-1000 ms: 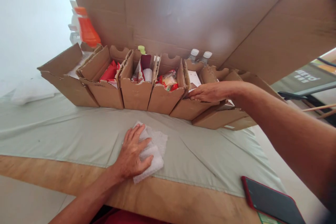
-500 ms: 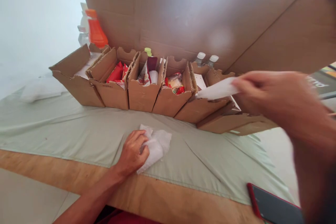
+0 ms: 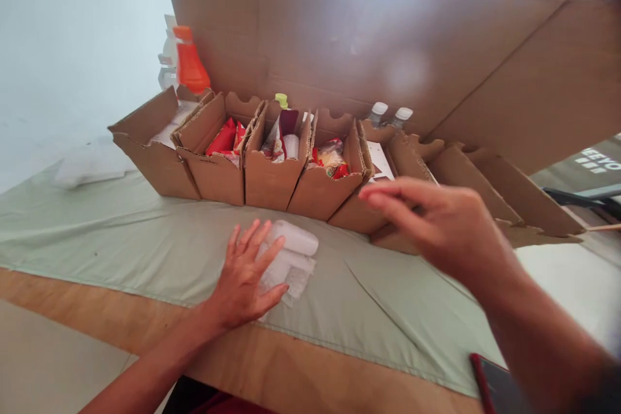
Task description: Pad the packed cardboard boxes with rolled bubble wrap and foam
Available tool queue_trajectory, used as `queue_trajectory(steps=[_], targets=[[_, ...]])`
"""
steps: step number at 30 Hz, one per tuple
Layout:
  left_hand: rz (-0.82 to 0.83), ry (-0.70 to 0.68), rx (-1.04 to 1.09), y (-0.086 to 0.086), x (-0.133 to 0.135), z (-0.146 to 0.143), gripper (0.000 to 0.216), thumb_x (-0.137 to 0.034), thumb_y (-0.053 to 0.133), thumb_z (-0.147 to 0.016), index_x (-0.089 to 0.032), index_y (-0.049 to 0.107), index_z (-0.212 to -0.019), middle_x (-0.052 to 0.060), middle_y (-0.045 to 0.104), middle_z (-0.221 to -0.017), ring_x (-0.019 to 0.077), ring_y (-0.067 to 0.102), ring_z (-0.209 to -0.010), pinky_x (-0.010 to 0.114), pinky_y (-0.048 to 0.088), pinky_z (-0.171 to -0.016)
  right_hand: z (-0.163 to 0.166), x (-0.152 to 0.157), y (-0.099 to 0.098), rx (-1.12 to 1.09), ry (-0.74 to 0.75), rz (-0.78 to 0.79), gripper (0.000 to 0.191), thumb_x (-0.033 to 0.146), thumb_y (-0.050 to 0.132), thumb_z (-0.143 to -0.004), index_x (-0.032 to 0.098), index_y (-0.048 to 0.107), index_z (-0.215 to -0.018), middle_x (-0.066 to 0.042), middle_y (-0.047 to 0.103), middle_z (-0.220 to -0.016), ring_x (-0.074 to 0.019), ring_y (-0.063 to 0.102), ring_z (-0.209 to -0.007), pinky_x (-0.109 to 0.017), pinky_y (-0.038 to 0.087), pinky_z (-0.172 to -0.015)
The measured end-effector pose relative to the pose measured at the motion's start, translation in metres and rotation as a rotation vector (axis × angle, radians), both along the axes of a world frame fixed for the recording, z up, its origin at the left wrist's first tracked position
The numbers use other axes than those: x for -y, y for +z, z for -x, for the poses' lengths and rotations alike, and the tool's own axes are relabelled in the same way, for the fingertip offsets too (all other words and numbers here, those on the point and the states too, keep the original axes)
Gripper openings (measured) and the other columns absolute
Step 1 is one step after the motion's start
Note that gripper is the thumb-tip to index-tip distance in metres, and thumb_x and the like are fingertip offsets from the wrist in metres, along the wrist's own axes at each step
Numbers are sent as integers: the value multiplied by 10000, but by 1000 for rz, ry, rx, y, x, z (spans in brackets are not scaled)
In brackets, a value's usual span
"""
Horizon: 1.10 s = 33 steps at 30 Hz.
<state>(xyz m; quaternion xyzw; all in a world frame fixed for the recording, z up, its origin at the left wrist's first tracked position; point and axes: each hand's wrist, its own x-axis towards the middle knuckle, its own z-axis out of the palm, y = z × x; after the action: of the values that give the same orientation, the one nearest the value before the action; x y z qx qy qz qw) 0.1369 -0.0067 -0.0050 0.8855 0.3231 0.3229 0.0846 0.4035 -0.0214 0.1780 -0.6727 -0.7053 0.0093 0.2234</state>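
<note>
My left hand (image 3: 247, 275) lies flat with spread fingers on a small stack of white soft pads (image 3: 294, 249), which rests on the pale green cloth (image 3: 121, 233). My right hand (image 3: 436, 226) hovers a little above the cloth, right of the pads, fingers stretched out toward the left and slightly blurred; nothing shows in it. Just behind it stands a row of open cardboard boxes (image 3: 272, 178). One box holds red packets (image 3: 224, 139), another yellow and red packets (image 3: 332, 156), and a third a white sheet (image 3: 381, 162).
A tall cardboard sheet (image 3: 363, 32) stands behind the boxes. An orange bottle (image 3: 188, 68) and two white-capped bottles (image 3: 391, 113) are at the back. A red-cased phone (image 3: 490, 385) lies at the near right on the wooden table edge (image 3: 315, 375). A white bundle (image 3: 87, 165) lies far left.
My right hand pulled a white piece out of a right-hand box and swung toward the pads; it now shows empty. The pad stack has a rolled piece on top. My left hand flattened again.
</note>
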Motion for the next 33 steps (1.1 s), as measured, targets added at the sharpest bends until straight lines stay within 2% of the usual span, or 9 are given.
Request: queue_trajectory(steps=[4, 11, 16, 19, 23, 26, 28, 30, 33], targets=[[101, -12, -151, -18, -6, -13, 459, -297, 696, -847, -186, 656, -1291, 186, 631, -1415, 427, 481, -1398, 723, 270, -1161, -2, -88, 33, 518, -4, 304, 263, 270, 529, -937, 287, 770, -1040, -35, 784, -987, -259, 716, -908, -367, 526, -771], [161, -27, -143, -21, -8, -11, 420, -340, 692, -864, -224, 664, -1267, 148, 637, -1409, 388, 461, -1415, 698, 250, -1190, 23, -175, -13, 666, 7, 423, 99, 133, 716, -745, 189, 779, -797, -127, 765, -880, -325, 693, -992, -416, 484, -865], [152, -19, -131, -22, -8, -11, 443, -322, 706, -842, -207, 660, -1268, 165, 633, -1408, 405, 483, -1395, 717, 268, -1171, 11, -135, 18, 620, -114, 247, 171, 183, 609, -853, 190, 778, -878, -126, 769, -1017, -331, 677, -1046, -449, 499, -899], [88, 19, -48, -18, -4, -10, 565, -307, 703, -815, -188, 590, -1356, 214, 537, -1499, 427, 442, -1436, 715, 261, -1174, 2, -74, 40, 500, -259, -105, 297, 252, 455, -960, 168, 730, -1036, -145, 731, -1186, -295, 648, -1159, -444, 492, -1004], [-97, 79, 247, -7, 3, -3, 812, -350, 631, -852, -207, 281, -1570, 217, 273, -1664, 410, 326, -1521, 689, 252, -1204, 16, 13, 0, 338, -168, -623, 97, 309, 602, -929, 306, 666, -1001, -101, 746, -1107, -321, 677, -1149, -536, 480, -1038], [-200, 103, 371, -4, 6, 0, 830, -446, 536, -905, -269, 142, -1614, 161, 143, -1720, 404, 265, -1550, 694, 248, -1207, 38, 45, -60, 291, 181, -367, 163, 265, 605, -912, 366, 655, -1031, -43, 765, -1088, -328, 708, -1061, -596, 491, -965], [-175, 86, 278, -6, 7, 0, 765, -447, 532, -921, -264, 219, -1595, 172, 231, -1697, 400, 274, -1548, 693, 229, -1213, 45, 48, -78, 240, 349, -188, 136, 312, 600, -934, 354, 684, -1031, -43, 763, -1138, -316, 715, -1034, -591, 494, -954], [-77, 64, 92, -11, 6, -3, 631, -389, 577, -920, -221, 410, -1505, 196, 441, -1588, 403, 366, -1501, 692, 235, -1205, 43, 37, -66, 212, 366, -152, 155, 376, 586, -967, 340, 708, -1055, -58, 748, -1199, -304, 710, -1038, -561, 490, -963], [91, 69, -116, -18, 2, -8, 494, -341, 630, -903, -166, 592, -1363, 200, 582, -1476, 416, 456, -1430, 702, 267, -1178, 35, -11, -11, 272, 275, -229, 212, 390, 542, -1010, 310, 738, -1027, -59, 750, -1185, -286, 688, -1085, -501, 466, -993]])
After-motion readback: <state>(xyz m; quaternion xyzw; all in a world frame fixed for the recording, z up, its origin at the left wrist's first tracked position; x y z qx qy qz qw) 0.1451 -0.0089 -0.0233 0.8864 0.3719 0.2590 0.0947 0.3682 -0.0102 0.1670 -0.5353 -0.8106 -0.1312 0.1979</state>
